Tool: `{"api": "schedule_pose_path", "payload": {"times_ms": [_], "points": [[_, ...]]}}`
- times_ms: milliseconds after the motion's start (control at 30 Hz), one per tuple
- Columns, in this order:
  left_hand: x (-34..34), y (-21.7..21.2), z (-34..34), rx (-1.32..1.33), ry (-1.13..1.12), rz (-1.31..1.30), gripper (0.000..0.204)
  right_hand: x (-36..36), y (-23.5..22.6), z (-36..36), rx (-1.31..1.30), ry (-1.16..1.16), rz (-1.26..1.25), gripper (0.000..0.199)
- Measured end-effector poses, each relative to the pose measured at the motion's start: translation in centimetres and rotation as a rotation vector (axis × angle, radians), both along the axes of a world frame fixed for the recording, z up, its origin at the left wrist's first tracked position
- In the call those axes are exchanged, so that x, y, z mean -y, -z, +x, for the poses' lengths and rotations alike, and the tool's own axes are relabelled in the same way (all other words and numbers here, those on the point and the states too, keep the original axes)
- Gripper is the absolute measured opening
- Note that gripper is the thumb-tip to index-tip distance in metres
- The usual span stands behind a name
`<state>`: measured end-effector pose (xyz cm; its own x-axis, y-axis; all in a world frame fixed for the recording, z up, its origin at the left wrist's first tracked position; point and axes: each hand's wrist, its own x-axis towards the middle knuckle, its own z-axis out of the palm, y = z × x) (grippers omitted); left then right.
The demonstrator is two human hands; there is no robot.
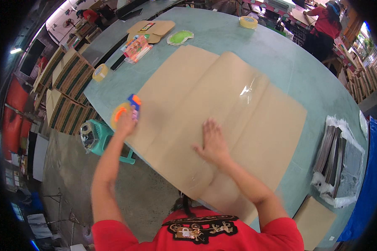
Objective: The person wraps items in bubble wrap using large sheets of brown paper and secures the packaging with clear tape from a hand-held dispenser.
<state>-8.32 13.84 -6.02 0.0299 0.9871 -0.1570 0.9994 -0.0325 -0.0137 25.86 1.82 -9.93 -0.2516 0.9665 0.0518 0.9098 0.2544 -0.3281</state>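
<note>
A large sheet of brown cardboard (176, 100) lies on the green-grey table, creased into panels. A strip of clear tape (246, 90) shines along one of its folds. My left hand (126, 122) is closed around a blue and orange tape dispenser (135, 101) with a roll of tape, at the cardboard's left edge. Flat on the middle of the cardboard rests my right hand (215, 143), fingers stretched out and holding nothing.
Tape rolls sit on the table (205, 25), one roll (100, 72) at left, another (248, 22) at the far edge. Plastic-wrapped dark strips (337, 161) lie at right. A green stool (102, 136) stands left, near stacked cartons (73, 75). A co-worker (324, 23) is at far right.
</note>
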Motion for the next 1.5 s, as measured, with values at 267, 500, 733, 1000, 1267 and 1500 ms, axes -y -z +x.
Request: {"api": "schedule_pose_path", "payload": {"times_ms": [267,500,733,1000,1267,1500], "points": [[19.9,6.8,1.6,0.460,0.149,0.418,0.046,2.2,-0.1,-1.9,-0.172,-0.197,-0.207,0.068],[27.2,8.3,16.2,0.703,0.512,0.132,0.055,0.5,1.3,0.3,-0.010,0.225,0.202,0.061],[16.7,8.2,13.2,0.860,0.752,-0.211,0.032,1.2,2.1,1.8,0.004,0.247,0.347,0.052],[14.6,13.8,9.9,0.919,0.780,-0.511,0.032,16.7,2.2,-3.5,-0.326,0.230,0.006,0.024],[8.0,-5.2,8.7,0.461,1.489,-1.473,0.023,15.1,0.7,-15.2,0.059,0.757,0.025,0.075],[-1.5,3.7,19.0,0.625,1.122,0.114,0.044,4.3,3.9,-25.8,-0.256,0.675,0.042,0.069]]}}
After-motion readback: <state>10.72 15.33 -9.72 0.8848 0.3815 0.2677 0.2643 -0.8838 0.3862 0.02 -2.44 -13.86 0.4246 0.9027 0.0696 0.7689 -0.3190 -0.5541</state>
